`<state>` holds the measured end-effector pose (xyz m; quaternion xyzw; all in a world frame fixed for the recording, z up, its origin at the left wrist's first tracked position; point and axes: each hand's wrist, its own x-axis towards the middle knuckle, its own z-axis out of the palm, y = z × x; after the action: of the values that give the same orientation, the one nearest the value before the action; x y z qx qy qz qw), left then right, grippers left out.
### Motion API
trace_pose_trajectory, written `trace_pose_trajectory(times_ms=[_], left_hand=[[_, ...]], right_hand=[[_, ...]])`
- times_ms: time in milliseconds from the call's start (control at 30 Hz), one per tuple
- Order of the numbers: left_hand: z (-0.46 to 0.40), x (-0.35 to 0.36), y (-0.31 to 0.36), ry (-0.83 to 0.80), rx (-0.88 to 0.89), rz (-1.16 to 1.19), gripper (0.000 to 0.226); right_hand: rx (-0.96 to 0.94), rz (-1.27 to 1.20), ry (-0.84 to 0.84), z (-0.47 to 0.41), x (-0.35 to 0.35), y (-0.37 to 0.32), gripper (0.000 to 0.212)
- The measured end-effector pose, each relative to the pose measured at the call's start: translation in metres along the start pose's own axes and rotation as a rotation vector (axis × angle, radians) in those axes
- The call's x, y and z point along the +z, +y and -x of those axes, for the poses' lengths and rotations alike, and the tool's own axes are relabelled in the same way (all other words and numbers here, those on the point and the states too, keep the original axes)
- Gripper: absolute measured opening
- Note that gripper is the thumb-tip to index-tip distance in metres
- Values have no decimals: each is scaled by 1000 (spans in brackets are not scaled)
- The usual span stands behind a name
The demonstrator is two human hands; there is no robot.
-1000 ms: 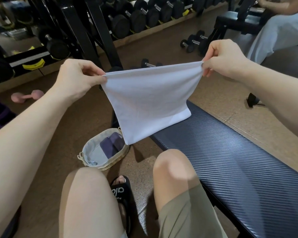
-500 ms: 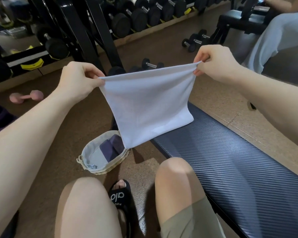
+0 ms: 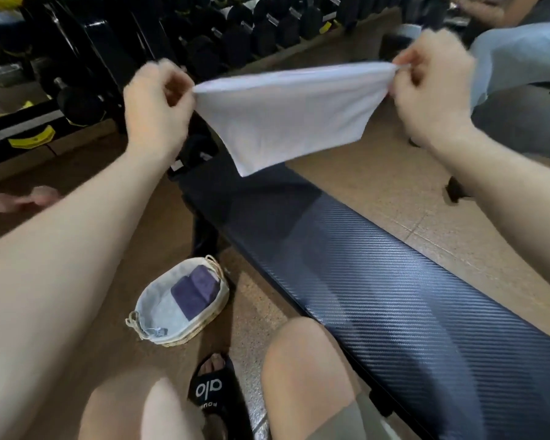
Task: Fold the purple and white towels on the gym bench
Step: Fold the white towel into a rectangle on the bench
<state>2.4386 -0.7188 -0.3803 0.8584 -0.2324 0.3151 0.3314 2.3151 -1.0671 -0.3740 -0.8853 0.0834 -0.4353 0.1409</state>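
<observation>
White towel (image 3: 286, 115) taut above bench (image 3: 394, 296)

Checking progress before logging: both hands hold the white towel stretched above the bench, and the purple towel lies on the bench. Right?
Not quite. In the head view the purple towel lies in the basket on the floor, not on the bench. Left hand and right hand do hold the white towel.

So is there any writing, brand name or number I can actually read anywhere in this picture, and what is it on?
"alo": white letters on the strap of the black sandal.
A second, smaller line sits under it on the same strap, partly cut off and too small to read for sure.
White tags on the dumbbells at the back: too blurred to read.
Nothing is written on the white towel, the basket or the bench.
</observation>
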Motion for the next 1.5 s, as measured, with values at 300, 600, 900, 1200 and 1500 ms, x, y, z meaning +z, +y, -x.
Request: trace_pose_trajectory(times_ms=[300,600,900,1200,1500], left_hand=[[182,59,-59,-759,45,-109,25],[205,60,-67,-839,-50,-191,27],[213,72,-56,-805,-167,-176,22],[211,73,-40,-716,-163,-213,22],[201,78,-44,-729,-133,-206,25]], right_hand=[[76,17,-633,274,-9,19,8],[61,27,-683,321,-14,-13,8],[72,52,-789,338,-24,-38,8],[115,89,-804,340,-25,-45,8],[144,-24,-820,337,-17,-66,6]])
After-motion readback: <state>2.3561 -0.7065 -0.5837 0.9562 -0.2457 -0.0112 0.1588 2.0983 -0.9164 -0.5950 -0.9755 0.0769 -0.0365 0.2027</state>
